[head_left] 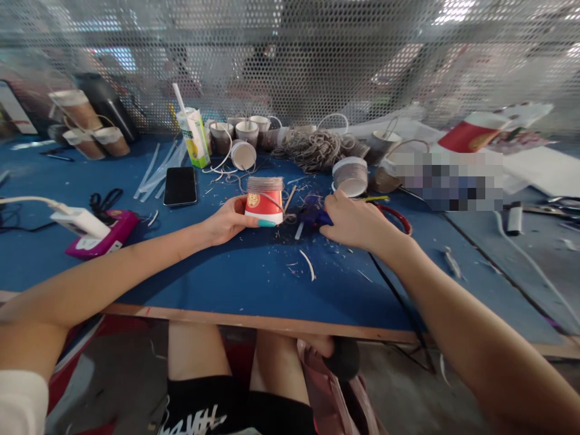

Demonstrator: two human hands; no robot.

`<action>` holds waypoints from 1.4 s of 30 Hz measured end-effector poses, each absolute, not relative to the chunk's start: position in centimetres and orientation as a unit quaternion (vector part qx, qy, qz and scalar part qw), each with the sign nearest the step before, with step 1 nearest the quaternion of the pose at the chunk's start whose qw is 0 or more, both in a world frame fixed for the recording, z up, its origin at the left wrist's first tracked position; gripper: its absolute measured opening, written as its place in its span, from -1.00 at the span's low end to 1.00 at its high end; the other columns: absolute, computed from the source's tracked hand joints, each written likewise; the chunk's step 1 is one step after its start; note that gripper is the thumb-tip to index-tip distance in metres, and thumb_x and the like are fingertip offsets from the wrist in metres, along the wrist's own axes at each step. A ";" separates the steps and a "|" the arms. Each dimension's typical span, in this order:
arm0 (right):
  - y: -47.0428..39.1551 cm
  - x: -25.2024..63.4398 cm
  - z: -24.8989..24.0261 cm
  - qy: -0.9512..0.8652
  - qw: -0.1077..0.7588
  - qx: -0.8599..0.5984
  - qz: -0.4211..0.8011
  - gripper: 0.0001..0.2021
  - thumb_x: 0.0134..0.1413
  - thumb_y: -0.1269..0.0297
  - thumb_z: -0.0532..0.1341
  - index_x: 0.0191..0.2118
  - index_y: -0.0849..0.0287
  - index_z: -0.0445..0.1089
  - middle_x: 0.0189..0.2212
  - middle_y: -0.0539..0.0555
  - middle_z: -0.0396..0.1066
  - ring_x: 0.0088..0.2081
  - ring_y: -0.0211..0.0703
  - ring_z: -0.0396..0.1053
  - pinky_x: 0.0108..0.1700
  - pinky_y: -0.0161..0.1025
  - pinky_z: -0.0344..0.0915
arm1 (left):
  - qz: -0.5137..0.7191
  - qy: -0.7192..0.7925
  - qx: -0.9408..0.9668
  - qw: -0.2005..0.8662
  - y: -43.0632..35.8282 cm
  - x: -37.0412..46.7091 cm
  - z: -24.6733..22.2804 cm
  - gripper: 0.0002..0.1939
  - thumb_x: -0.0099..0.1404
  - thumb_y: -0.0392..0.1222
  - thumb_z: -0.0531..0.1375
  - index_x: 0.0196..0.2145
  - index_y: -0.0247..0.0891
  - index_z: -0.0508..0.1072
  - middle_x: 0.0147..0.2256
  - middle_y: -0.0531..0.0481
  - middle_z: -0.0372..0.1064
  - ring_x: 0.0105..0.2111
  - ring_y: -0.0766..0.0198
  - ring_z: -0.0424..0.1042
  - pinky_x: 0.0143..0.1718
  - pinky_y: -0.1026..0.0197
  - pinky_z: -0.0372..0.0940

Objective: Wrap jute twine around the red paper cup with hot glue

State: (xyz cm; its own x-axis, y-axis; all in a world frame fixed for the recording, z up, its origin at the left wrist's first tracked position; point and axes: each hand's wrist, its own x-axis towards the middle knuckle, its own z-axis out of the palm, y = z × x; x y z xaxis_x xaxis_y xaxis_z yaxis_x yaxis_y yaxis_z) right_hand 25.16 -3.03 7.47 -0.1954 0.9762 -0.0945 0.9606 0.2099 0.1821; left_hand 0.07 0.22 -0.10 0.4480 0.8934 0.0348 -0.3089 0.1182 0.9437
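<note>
My left hand (229, 220) grips a red paper cup (265, 208) with a gold emblem, thumb across its white lower band. Grey cord (266, 183) is wound round the cup's upper part, and a loose end hangs at its right side. Just right of the cup, my right hand (351, 220) is closed round a blue glue gun (316, 216), partly hidden by the fingers and somewhat blurred. Its tip points toward the cup, with a gap between them. A black cable (399, 290) runs below the right hand over the table edge.
Behind lie a heap of grey cord (317, 151) and several cord-wrapped cups (247, 133). To the left are a phone (180, 186), a drink carton (194, 138), clear sticks (154, 172) and a purple power strip (106, 234). Scraps (308, 266) litter the blue table.
</note>
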 end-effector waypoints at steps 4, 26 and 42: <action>-1.9 26.0 6.9 0.765 -0.119 0.632 -0.040 -0.87 -0.05 0.41 0.17 -0.31 0.20 0.42 -0.30 0.27 0.47 -0.29 0.14 0.51 -0.28 -0.02 0.40 | 0.453 0.289 0.480 0.694 0.4 0.1 -0.2 -0.44 -0.18 -0.38 0.54 -0.15 -0.29 0.58 -0.17 -0.08 0.64 0.00 -0.04 0.61 0.22 -0.07 0.39; -3.9 25.1 5.4 0.673 -0.431 0.445 -0.404 -0.59 0.14 0.11 0.43 -0.62 0.06 0.31 -0.84 -0.11 0.19 -0.80 -0.30 0.13 -0.74 -0.27 0.23 | 0.455 0.290 0.457 0.707 0.3 0.4 -0.1 -0.44 -0.04 -0.30 0.55 -0.06 -0.29 0.53 -0.06 -0.17 0.61 0.05 -0.04 0.59 0.17 -0.03 0.42; -3.3 25.5 5.1 0.687 -0.402 0.448 -0.406 -0.62 0.12 0.16 0.41 -0.60 0.07 0.31 -0.83 -0.09 0.19 -0.79 -0.30 0.14 -0.71 -0.27 0.26 | 0.445 0.299 0.477 0.697 0.1 0.4 -0.2 -0.38 -0.06 -0.28 0.57 -0.03 -0.29 0.51 -0.05 -0.19 0.60 0.09 -0.07 0.56 0.18 -0.07 0.41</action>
State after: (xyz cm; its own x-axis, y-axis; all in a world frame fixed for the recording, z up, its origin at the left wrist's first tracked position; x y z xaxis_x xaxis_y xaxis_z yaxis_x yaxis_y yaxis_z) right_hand 25.45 -3.29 5.07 -0.2741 0.9428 0.1895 0.2901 0.2690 -0.9184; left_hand 0.36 0.14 -0.19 0.4247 0.9053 0.0082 -0.3357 0.1490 0.9301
